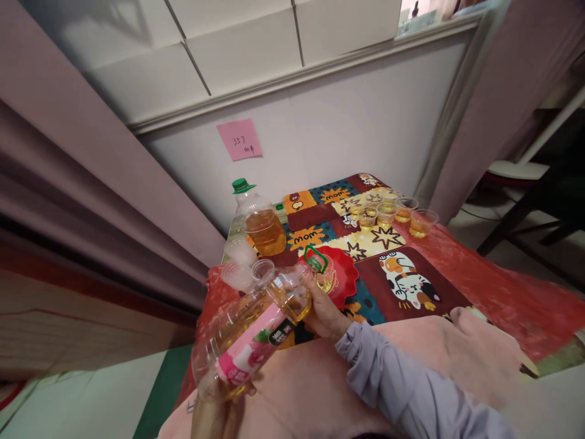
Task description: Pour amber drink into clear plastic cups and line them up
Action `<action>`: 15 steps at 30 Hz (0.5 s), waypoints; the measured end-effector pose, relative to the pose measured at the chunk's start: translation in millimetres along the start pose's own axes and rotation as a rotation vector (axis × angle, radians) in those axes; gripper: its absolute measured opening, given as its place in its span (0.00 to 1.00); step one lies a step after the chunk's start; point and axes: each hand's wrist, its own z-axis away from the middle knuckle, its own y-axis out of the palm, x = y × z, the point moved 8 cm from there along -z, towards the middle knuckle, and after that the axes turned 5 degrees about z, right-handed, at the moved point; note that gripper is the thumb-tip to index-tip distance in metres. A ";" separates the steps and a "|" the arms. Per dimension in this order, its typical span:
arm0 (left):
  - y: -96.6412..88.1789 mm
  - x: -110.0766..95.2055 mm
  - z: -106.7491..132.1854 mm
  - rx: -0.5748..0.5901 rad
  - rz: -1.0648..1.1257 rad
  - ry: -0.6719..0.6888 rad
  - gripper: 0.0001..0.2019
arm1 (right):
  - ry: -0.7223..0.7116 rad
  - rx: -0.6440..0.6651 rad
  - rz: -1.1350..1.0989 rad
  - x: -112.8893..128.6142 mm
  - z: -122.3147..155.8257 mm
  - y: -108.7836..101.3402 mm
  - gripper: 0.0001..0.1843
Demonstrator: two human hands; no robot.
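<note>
A large clear juice bottle [249,341] with a pink label lies tilted in front of me, its neck with a green carry ring [316,260] towards the upper right. My left hand [223,390] supports the bottle's base from below, fingers partly hidden. My right hand [323,311] grips it near the neck. Just under the mouth, a clear plastic cup [325,281] with some yellow liquid stands on a red scalloped plate [348,283]. Whether liquid is running from the mouth I cannot make out.
A second juice bottle [265,231] with a green cap [242,185] stands at the back left. Empty-looking clear cups [240,274] are beside it. Several cups of yellow liquid [386,213] line the back right, on patterned mats [411,280] over a red plastic sheet [507,286].
</note>
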 end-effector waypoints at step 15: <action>8.8 -10.2 9.1 -0.040 0.134 -0.124 0.07 | 0.012 0.003 0.029 2.0 3.0 2.9 0.35</action>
